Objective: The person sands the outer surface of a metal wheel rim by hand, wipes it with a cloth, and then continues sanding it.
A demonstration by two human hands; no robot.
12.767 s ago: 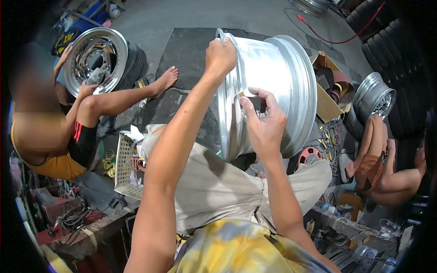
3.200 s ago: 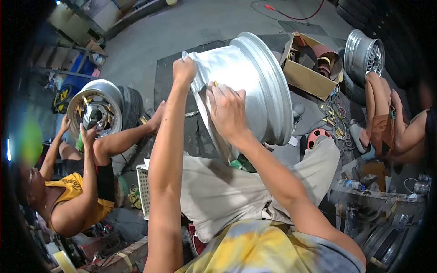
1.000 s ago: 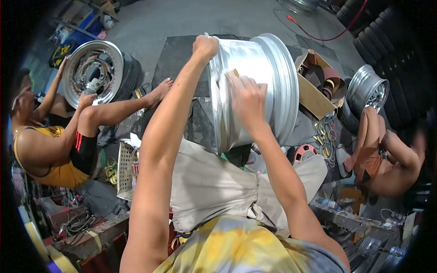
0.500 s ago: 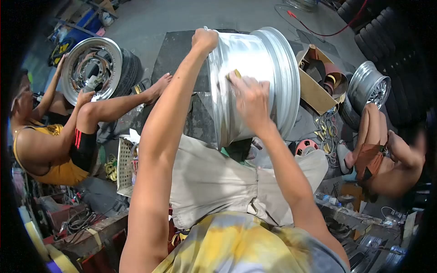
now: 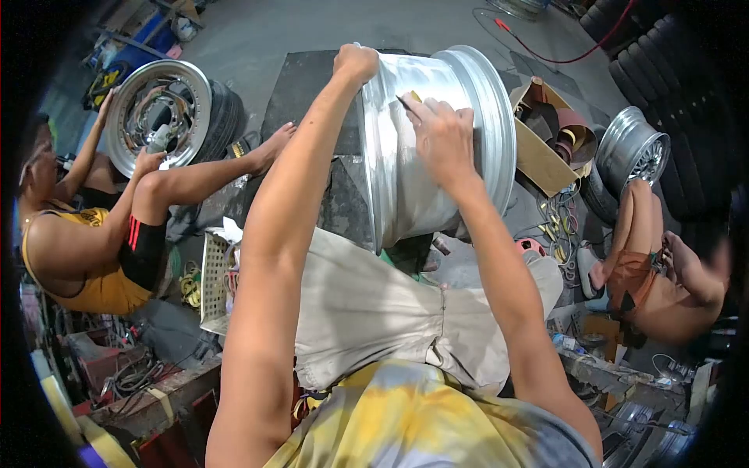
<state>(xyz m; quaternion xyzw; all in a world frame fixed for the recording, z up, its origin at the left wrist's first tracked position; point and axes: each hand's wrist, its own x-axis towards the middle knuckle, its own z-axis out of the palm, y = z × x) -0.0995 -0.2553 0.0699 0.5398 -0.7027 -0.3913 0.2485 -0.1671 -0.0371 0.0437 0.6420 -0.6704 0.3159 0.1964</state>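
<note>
A big silver wheel rim (image 5: 406, 171) lies on its side in front of me, its barrel facing up. My left hand (image 5: 356, 64) is wrapped round the rim's far left edge. Against the shiny barrel, my right hand (image 5: 445, 140) presses a small folded piece of sandpaper (image 5: 407, 101), dark on one face and yellow on the other. Most of that piece is hidden under my fingers. Beneath the rim is a dark mat (image 5: 300, 97).
A cardboard box (image 5: 546, 160) of abrasive sheets stands right of the rim. On the left a person (image 5: 86, 242) works on a wheel (image 5: 160, 117) with a tool; another person (image 5: 663, 281) sits right by a rim (image 5: 632, 148). A plastic basket (image 5: 214, 281) is beside my left leg.
My right hand has shifted slightly right and up along the barrel with the sandpaper. My left hand keeps its grip, and the rim has barely moved.
</note>
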